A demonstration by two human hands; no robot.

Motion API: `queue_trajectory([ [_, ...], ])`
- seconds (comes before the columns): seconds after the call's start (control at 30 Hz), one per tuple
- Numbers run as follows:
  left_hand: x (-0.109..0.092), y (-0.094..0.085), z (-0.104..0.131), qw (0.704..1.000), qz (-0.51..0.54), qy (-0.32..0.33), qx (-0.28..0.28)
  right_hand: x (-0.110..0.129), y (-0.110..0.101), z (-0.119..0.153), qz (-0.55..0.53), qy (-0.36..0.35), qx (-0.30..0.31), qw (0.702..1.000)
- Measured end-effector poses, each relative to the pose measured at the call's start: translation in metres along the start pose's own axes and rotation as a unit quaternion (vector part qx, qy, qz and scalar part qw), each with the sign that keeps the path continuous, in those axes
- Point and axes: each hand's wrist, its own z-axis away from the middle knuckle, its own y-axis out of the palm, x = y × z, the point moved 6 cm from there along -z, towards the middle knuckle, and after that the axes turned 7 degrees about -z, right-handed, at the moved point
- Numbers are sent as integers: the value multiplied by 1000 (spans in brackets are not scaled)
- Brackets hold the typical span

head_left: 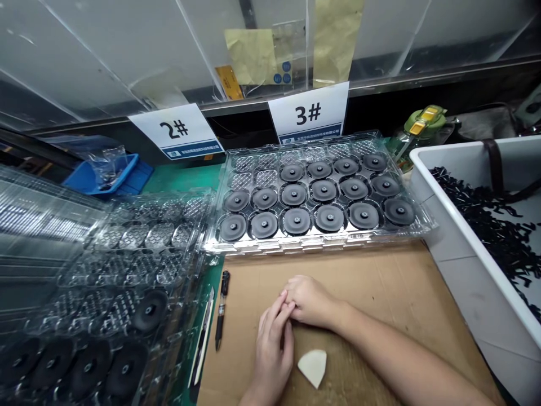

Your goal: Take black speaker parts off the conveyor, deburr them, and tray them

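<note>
My left hand point(273, 344) lies palm down on a brown cardboard sheet point(380, 287), fingers together and pointing away from me. My right hand point(310, 299) rests curled beside it, its fingers touching the left fingertips. I see nothing held in either hand. A small white wedge-shaped piece point(313, 366) lies on the cardboard just right of my left hand. Beyond the hands a clear plastic tray point(316, 243) holds several black round discs point(296, 220) in its pockets, with a few pockets at its far left empty.
Stacked clear trays point(127, 254) with some black discs stand at the left. A black pen point(222, 307) and a thin tool lie by the cardboard's left edge. A white bin point(460, 254) of small black parts stands right. Signs 2# point(175, 131) and 3# point(308, 114) stand behind, near a blue bin point(105, 172).
</note>
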Motion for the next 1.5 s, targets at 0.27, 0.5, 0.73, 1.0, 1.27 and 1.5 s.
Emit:
queue_trajectory([
  [0.27,0,0,0,1000,0,-1,-1,0,1,0,-3,2,1,1000],
  [0.5,2,1,3,1000,10,-9,6,1,0,0,-5,6,1,1000],
  [0.73,1,1,2,1000,11,-7,3,0,1,-1,-4,5,1,1000],
  [1.0,2,0,2,1000,22,-7,-6,1,0,-1,-6,10,4,1000],
  [1.27,4,-3,0,998,61,-33,-11,0,1,-1,-16,20,8,1000],
  [1.5,15,-2,2,976,152,-144,-55,-2,3,-2,-23,32,33,999],
])
